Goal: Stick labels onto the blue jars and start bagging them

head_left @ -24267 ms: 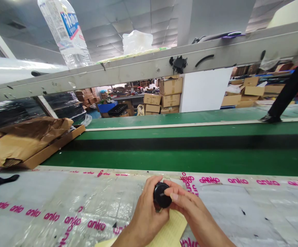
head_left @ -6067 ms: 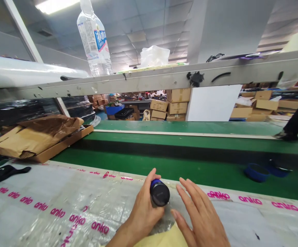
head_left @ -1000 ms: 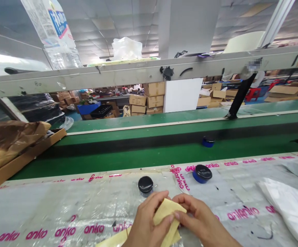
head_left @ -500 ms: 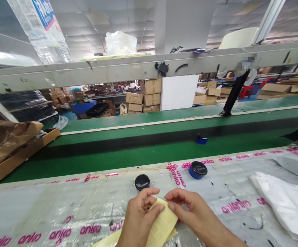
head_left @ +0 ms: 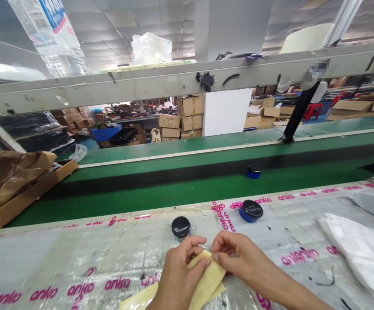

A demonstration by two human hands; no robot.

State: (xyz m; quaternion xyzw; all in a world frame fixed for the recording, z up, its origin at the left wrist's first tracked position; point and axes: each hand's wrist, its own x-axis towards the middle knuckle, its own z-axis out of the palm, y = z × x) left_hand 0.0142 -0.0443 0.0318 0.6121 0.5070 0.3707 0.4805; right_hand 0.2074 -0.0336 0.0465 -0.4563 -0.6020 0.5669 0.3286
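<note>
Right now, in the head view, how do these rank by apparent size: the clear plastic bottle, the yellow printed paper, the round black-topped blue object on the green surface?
1. Clear plastic bottle, cropped
2. Yellow printed paper, partly hidden
3. Round blue object

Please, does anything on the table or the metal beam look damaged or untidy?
Nothing looks spilled. A ragged black clump sticks to the grey beam, and small dark scraps are scattered over the plastic-covered table. Both look like stray debris.

Three round black-topped containers (head_left: 181, 226) (head_left: 250, 211) (head_left: 254, 172), one plastic bottle (head_left: 53, 36) and one paper-filled cardboard tray (head_left: 28, 197).
</note>
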